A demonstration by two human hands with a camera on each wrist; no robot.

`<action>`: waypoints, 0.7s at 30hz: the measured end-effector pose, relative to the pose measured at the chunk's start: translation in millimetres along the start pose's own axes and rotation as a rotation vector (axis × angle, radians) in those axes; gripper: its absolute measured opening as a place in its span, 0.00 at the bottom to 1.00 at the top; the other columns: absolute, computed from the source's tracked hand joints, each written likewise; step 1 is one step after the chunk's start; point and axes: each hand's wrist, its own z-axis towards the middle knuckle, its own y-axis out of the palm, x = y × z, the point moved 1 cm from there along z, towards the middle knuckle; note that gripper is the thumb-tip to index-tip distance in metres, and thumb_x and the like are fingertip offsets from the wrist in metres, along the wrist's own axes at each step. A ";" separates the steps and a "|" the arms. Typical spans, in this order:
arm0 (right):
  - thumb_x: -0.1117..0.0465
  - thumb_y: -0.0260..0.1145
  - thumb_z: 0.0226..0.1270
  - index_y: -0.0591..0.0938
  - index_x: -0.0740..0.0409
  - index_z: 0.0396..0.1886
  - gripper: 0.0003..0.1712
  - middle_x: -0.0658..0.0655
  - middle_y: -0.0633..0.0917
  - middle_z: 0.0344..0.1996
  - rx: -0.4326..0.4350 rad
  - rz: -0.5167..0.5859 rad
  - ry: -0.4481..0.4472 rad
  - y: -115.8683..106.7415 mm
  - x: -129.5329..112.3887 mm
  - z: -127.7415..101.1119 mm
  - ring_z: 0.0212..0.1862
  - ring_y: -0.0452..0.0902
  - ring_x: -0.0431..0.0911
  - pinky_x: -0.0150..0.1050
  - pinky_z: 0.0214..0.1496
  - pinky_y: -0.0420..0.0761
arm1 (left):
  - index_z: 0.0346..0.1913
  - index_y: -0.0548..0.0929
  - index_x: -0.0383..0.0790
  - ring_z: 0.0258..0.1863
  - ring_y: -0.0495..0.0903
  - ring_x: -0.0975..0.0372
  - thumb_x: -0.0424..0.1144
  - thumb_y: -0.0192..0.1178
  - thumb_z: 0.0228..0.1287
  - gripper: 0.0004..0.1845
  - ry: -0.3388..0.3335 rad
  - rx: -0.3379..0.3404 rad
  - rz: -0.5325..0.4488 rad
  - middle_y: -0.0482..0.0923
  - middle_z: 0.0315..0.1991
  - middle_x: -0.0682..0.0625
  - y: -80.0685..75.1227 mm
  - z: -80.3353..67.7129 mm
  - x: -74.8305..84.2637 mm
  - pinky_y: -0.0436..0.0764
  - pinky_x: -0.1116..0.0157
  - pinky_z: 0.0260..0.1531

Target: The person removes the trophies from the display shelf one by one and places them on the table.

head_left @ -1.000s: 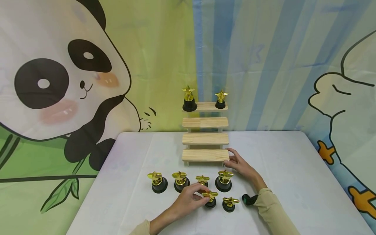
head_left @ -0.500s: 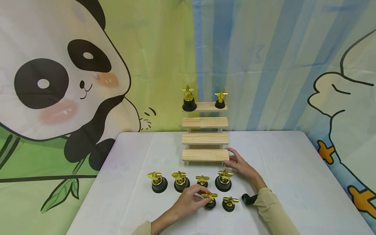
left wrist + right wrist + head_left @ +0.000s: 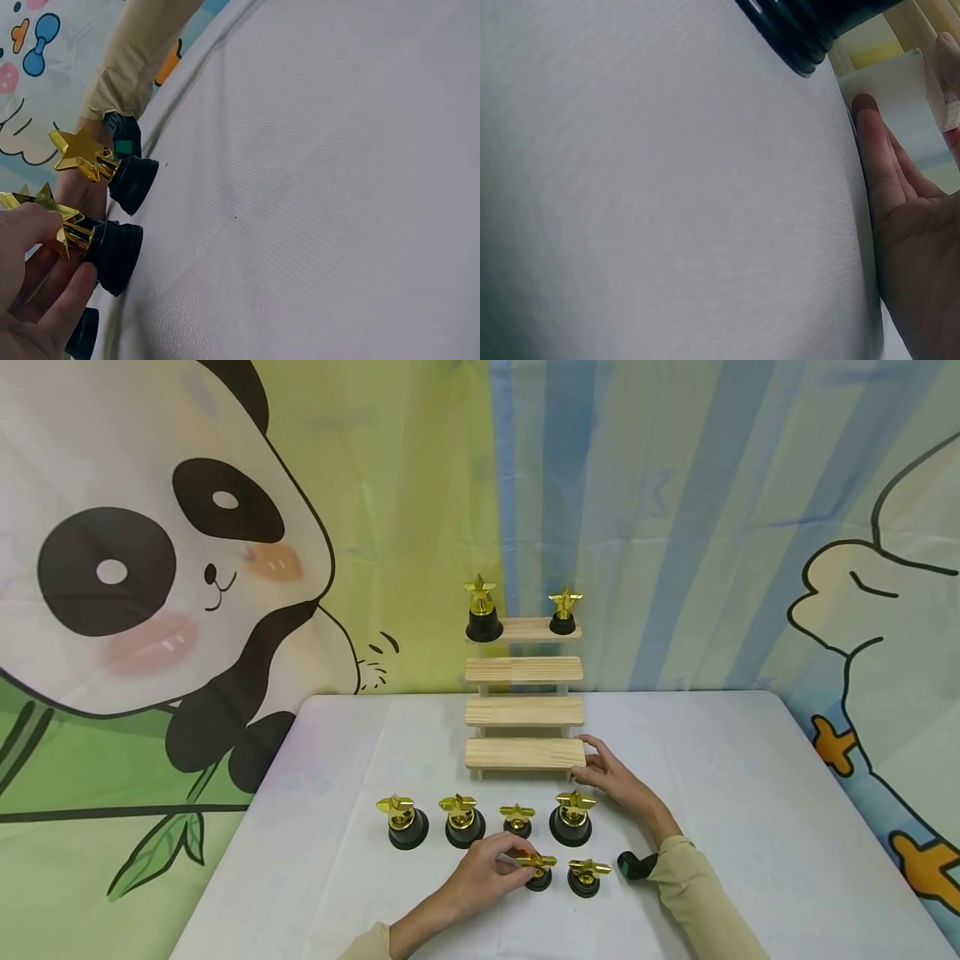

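My left hand (image 3: pixel 491 870) pinches the gold star of a small black-based trophy (image 3: pixel 537 869) standing on the white table (image 3: pixel 750 827); in the left wrist view its fingers (image 3: pixel 30 225) curl over the star (image 3: pixel 64 225). A second small trophy (image 3: pixel 587 875) (image 3: pixel 112 169) stands just to its right. My right hand (image 3: pixel 611 774) rests with straight fingers against the right end of the lowest step of a wooden stair shelf (image 3: pixel 522 753); its palm (image 3: pixel 911 247) lies on the table.
Four more trophies stand in a row before the shelf, from the far left one (image 3: pixel 405 822) to the large one (image 3: pixel 572 818). Two trophies (image 3: pixel 482 610) (image 3: pixel 563 612) sit on the top step. A cartoon curtain (image 3: pixel 225 527) hangs behind the table.
The left hand's fingers have closed a little further over the star of the trophy. The right hand has stayed at the shelf.
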 end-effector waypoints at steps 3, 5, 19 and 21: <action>0.51 0.58 0.73 0.47 0.50 0.76 0.41 0.71 0.78 0.56 -0.003 -0.005 -0.003 -0.5 0.2 -0.1 0.54 0.80 0.53 0.56 0.63 0.75 | 0.45 0.82 0.44 0.41 0.85 0.68 0.35 0.66 0.62 0.10 0.005 -0.003 0.011 0.83 0.43 0.47 0.4 0.2 -0.3 0.85 0.73 0.39; 0.51 0.57 0.74 0.46 0.51 0.76 0.41 0.71 0.77 0.57 -0.007 -0.008 -0.005 -0.8 0.3 -0.3 0.54 0.80 0.53 0.56 0.64 0.75 | 0.45 0.81 0.44 0.41 0.84 0.68 0.35 0.66 0.62 0.09 0.000 -0.004 0.014 0.83 0.43 0.47 0.7 0.0 0.2 0.85 0.73 0.39; 0.53 0.57 0.74 0.46 0.53 0.77 0.42 0.73 0.76 0.58 -0.015 0.017 -0.017 -0.2 0.6 -0.9 0.56 0.79 0.58 0.57 0.64 0.74 | 0.47 0.80 0.43 0.40 0.86 0.63 0.33 0.67 0.59 0.13 -0.008 -0.007 0.002 0.81 0.45 0.46 2.3 -3.4 2.3 0.86 0.71 0.42; 0.52 0.58 0.74 0.47 0.51 0.76 0.41 0.73 0.76 0.58 -0.011 0.015 -0.016 0.2 0.4 -0.9 0.56 0.79 0.57 0.58 0.64 0.74 | 0.49 0.80 0.42 0.41 0.85 0.63 0.32 0.68 0.58 0.16 0.008 -0.008 0.026 0.81 0.46 0.47 0.4 -4.5 3.4 0.86 0.70 0.43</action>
